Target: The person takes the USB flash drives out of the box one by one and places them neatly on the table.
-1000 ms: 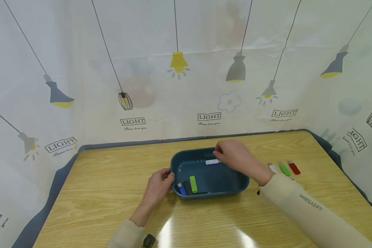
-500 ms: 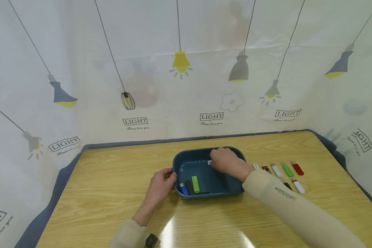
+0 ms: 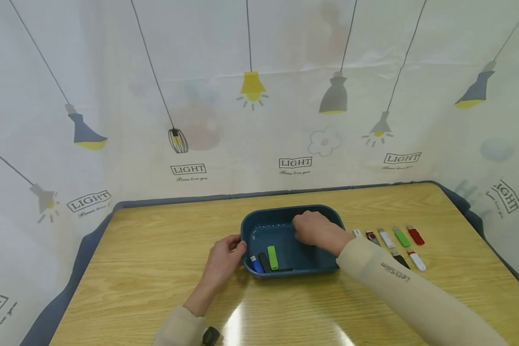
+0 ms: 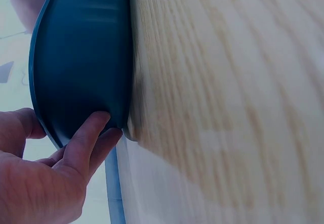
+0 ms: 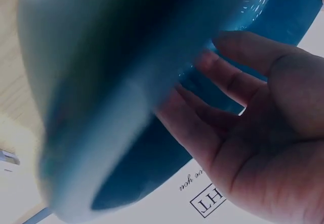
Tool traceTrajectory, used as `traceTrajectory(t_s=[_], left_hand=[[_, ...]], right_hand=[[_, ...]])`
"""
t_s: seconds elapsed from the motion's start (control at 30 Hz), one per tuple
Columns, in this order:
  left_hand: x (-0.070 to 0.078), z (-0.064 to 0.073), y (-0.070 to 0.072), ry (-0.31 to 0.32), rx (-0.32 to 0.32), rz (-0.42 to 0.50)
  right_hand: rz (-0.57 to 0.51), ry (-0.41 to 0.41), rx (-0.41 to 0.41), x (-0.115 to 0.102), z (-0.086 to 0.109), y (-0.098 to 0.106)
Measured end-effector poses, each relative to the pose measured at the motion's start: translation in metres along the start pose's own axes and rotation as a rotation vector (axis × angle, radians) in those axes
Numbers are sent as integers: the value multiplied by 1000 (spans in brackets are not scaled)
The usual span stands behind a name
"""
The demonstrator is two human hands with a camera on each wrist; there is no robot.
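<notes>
My left hand (image 3: 226,258) grips the left end of a dark blue plastic tray (image 3: 304,274); in the left wrist view its fingers (image 4: 81,145) lie along the outer wall of the tray. Inside the tray, toward the back right, my right hand (image 3: 315,229) reaches down with bent fingers. In the right wrist view the near rim covers its fingertips, and I cannot tell what they hold. A blue USB stick (image 3: 256,264), a black stick (image 3: 264,262) and a green stick (image 3: 272,257) lie side by side in the tray's front left corner.
Several more USB sticks lie on the wooden table right of the tray, among them a red one (image 3: 415,235), a green one (image 3: 401,237) and a white one with red (image 3: 417,260). A printed cloth (image 3: 225,120) hangs behind the table.
My right hand has gone lower into the tray, and the white USB stick seen there earlier is now hidden behind it. My left hand keeps its hold. Sticks at right have come into view.
</notes>
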State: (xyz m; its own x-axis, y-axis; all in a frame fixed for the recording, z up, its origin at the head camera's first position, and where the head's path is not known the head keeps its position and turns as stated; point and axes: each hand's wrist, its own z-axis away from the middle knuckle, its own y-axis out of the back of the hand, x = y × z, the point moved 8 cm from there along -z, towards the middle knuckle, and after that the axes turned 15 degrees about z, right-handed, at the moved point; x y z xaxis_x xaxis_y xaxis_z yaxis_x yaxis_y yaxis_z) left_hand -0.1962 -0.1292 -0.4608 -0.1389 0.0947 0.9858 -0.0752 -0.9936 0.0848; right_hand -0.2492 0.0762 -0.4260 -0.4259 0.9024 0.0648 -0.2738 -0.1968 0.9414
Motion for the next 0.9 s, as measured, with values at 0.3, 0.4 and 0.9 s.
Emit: traceTrajectory(t_s=[0.3,0.4,0.9], left_hand=[[0,0,0,-2,-9,14],[0,1,-1,-1,-8,12],[-2,0,0,10,-8,9]], right_hand=[[22,85,36,-2,7,-2],[3,48,42,2,7,-2],[-24,16,93,7,4,-7]])
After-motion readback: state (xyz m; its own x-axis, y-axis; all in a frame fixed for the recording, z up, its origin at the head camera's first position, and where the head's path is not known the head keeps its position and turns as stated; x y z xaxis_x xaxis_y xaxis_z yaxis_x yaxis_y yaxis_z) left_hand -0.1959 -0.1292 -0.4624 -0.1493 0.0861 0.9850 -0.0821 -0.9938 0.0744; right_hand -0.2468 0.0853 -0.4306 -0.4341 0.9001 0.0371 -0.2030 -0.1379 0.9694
